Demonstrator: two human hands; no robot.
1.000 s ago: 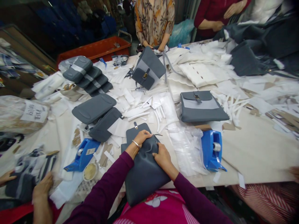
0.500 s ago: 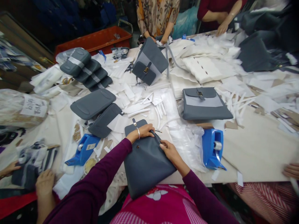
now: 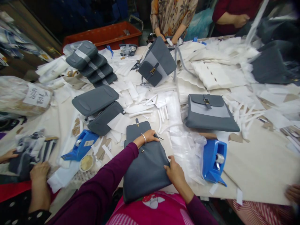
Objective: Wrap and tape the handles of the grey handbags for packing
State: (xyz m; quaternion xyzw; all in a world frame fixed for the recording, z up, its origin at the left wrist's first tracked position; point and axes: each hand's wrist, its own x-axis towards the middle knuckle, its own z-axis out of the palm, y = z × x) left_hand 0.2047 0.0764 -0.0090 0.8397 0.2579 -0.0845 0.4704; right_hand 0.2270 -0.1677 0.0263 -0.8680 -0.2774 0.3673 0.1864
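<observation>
A dark grey bag [image 3: 145,168] lies flat at the table's front edge, its flap with a small metal clasp folded out at the far end. My left hand [image 3: 150,136], with a bracelet at the wrist, grips the bag's upper edge near the right corner, a thin dark cord by its fingertips. At the bag's right side my right hand [image 3: 174,170] pinches the edge between thumb and fingers.
Blue tape dispensers [image 3: 214,161] stand on both sides. Grey bags [image 3: 213,114] and stacked pouches [image 3: 96,100] lie among white paper scraps [image 3: 140,93]. An orange bin [image 3: 103,36] is behind. Other people's hands [image 3: 40,172] show at the left, right and far side.
My right hand has moved down along the bag's right side. My left hand stays at the upper edge. The co-worker's hand at the far right has lifted off the pile.
</observation>
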